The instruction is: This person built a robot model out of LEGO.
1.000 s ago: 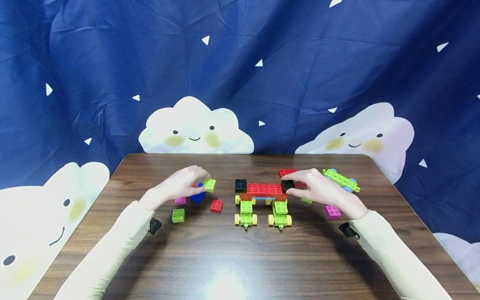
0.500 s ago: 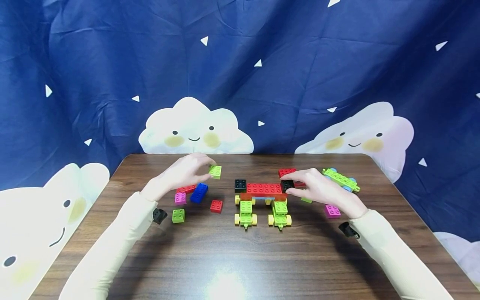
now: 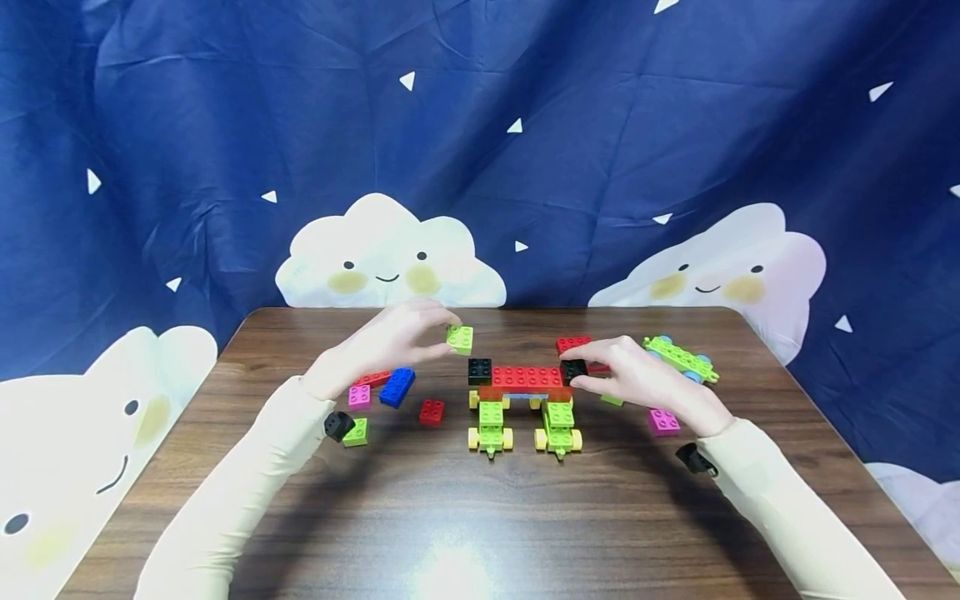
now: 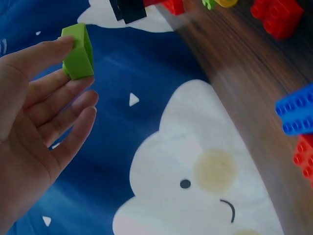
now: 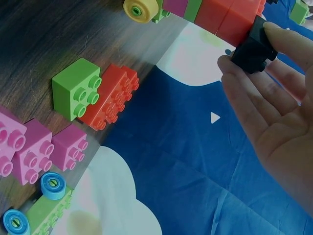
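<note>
My left hand [image 3: 405, 335] pinches a light green building brick [image 3: 460, 339] between thumb and fingertips, held up just behind and left of a built vehicle. In the left wrist view the hollow underside of this green brick [image 4: 79, 53] shows. The vehicle has a red top [image 3: 527, 378], a black brick [image 3: 480, 372] on its left end, and green wheeled bases [image 3: 491, 432] with yellow wheels below. At its right end my right hand [image 3: 628, 375] grips another black brick [image 3: 574, 371]. The right wrist view has that black brick [image 5: 253, 46] right against the red bricks [image 5: 230, 22].
Left of the vehicle lie a blue brick [image 3: 397, 387], a small red brick [image 3: 431, 412], a pink brick [image 3: 360, 397] and a green brick [image 3: 356, 432]. To the right are a red brick [image 3: 572, 344], a pink brick [image 3: 663, 422] and a green base with blue wheels [image 3: 681, 358].
My left hand has lifted the green brick away from the blue brick and carried it right and farther back, toward the vehicle. The right hand keeps its grip in the same place.
</note>
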A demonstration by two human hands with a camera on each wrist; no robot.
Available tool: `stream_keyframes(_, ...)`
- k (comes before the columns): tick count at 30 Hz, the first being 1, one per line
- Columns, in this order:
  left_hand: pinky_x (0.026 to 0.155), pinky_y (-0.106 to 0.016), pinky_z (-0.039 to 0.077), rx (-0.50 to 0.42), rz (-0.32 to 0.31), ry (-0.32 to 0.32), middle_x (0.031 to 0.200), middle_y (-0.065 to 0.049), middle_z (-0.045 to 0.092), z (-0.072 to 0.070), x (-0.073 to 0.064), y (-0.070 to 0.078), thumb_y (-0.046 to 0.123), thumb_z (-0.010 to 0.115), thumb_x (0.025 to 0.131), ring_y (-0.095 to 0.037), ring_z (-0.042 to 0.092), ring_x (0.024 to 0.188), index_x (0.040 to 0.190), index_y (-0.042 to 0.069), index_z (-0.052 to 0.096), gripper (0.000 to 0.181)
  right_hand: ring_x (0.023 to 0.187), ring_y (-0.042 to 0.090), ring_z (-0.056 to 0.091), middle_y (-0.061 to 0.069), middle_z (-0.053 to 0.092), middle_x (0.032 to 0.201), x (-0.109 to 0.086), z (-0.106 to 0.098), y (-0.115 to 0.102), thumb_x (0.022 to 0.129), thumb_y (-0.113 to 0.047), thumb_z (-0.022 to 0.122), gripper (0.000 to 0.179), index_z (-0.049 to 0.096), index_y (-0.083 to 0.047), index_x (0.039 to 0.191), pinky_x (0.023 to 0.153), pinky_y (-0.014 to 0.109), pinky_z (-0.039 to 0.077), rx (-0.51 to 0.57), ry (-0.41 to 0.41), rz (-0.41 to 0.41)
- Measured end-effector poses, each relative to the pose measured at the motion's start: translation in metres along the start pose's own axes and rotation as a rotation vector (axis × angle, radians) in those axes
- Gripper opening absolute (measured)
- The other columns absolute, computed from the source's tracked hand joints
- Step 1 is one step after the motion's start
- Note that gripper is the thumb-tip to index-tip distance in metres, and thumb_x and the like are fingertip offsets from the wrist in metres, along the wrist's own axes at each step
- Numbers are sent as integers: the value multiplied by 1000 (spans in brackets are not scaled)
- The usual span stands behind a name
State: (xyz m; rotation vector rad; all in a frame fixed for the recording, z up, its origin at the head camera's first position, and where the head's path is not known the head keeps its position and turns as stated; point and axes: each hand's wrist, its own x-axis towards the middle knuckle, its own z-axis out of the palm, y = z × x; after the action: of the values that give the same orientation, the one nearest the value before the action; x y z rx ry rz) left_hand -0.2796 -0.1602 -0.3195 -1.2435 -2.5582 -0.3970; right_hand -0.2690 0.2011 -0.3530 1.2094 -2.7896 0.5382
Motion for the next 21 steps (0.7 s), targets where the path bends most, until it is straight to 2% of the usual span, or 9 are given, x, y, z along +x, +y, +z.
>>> stream_keyframes(5, 91, -34, 54, 1, 32, 4, 106, -2, 73, 8, 10, 9, 27, 74, 89, -17, 66, 100, 111, 10, 71, 29, 87, 10, 65, 6, 74, 113, -1, 1, 0, 88, -21, 75, 35, 70, -10, 120, 79, 34, 57, 2, 1, 3)
stream_keyframes(9, 90, -34, 54, 0, 34, -12, 106, -2, 73, 16, 17, 18, 30, 73, 90, -16, 66, 100, 112, 10, 71, 30, 88, 11, 65, 7, 74, 114, -2, 2, 1, 88, -21, 75, 35, 69, -10, 121, 80, 36, 57, 7, -4, 11)
stream_keyframes(15, 85, -32, 54, -3, 3, -53, 106, 0, 71, 29, 25, 29, 33, 71, 91, -15, 63, 98, 113, 12, 70, 31, 88, 9, 65, 7, 74, 113, -1, 2, 1, 88, -21, 75, 35, 70, -10, 121, 80, 35, 58, 3, 6, 5)
stream_keyframes(21, 84, -32, 54, -15, -48, -79, 108, 0, 70, 40, 29, 34, 34, 71, 91, -15, 62, 98, 115, 13, 69, 32, 88, 10, 66, 7, 74, 113, 0, 1, 0, 87, -21, 76, 36, 70, -9, 120, 80, 35, 58, 2, 13, 0)
